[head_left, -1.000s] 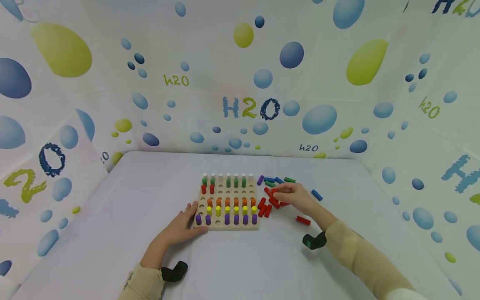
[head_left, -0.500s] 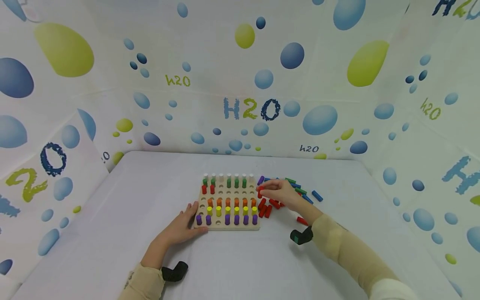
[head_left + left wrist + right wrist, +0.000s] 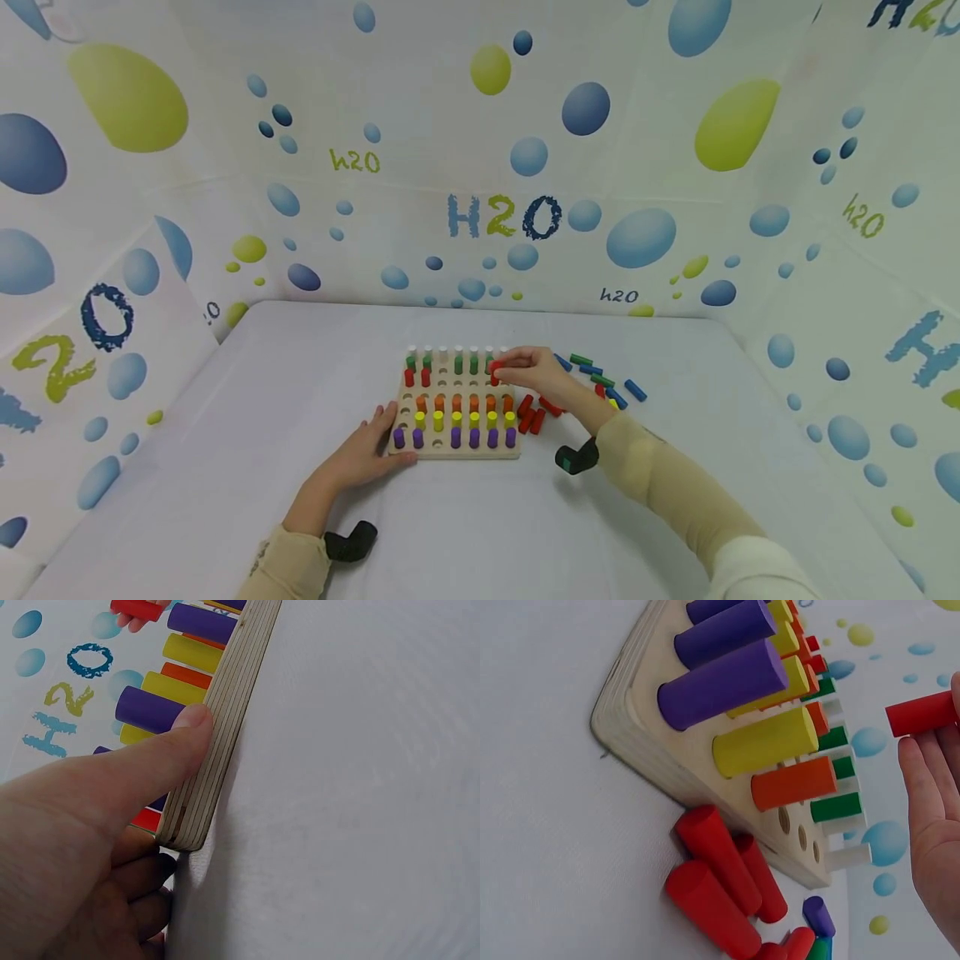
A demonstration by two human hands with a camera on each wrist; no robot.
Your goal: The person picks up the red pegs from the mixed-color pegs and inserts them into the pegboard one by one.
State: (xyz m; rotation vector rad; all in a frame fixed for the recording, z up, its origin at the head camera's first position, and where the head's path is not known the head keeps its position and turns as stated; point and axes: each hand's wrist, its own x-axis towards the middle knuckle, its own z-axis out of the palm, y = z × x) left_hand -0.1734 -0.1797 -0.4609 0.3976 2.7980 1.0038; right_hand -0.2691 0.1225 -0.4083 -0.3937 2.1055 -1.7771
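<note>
A wooden pegboard (image 3: 461, 455) holds rows of white, green, red, orange, yellow and purple pegs standing in its holes. My left hand (image 3: 362, 454) grips its near left corner, the thumb (image 3: 196, 724) along the front edge and the fingers down the left side. Above the board's right part, my right hand (image 3: 546, 377) pinches a red peg (image 3: 922, 714) between thumb and fingers, close over the red row. Two red pegs (image 3: 417, 378) stand at that row's left end, and open holes (image 3: 802, 838) show at its right side.
Loose red pegs (image 3: 531, 414) lie against the board's right side. Farther right are scattered blue and green pegs (image 3: 602, 381), with a purple peg (image 3: 819, 916) also by the board. A patterned cloth wall (image 3: 420, 108) rises behind and beside the white table (image 3: 480, 542).
From among the loose pegs, my right hand has lifted a red peg and carried it left over the pegboard. My left hand has stayed at the board's corner.
</note>
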